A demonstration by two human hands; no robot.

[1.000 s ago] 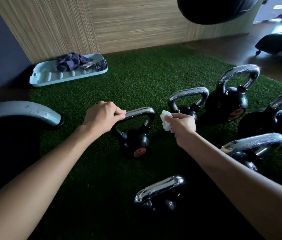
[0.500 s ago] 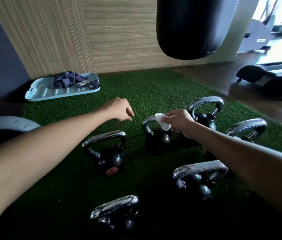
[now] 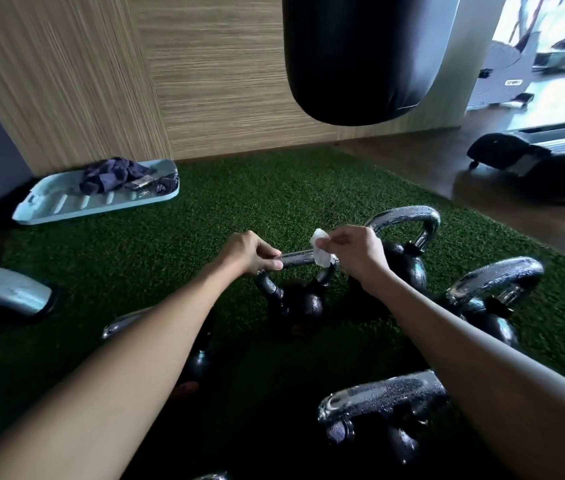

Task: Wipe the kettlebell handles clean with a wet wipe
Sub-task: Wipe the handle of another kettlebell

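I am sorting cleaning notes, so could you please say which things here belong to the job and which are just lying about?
Job: crumpled white wet wipe, pinched by the right hand; black kettlebell with chrome handle, gripped by the left hand; other black kettlebells.
Lying about: pale blue plastic tray, dark cloth on it, black punchbag.

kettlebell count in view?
6 black kettlebells with chrome handles: centre, gripped by left hand, right hand pinching white wet wipe on it; behind right hand; far right; lower right; under left forearm; bottom edge. Grey curved bar far left may be a seventh.
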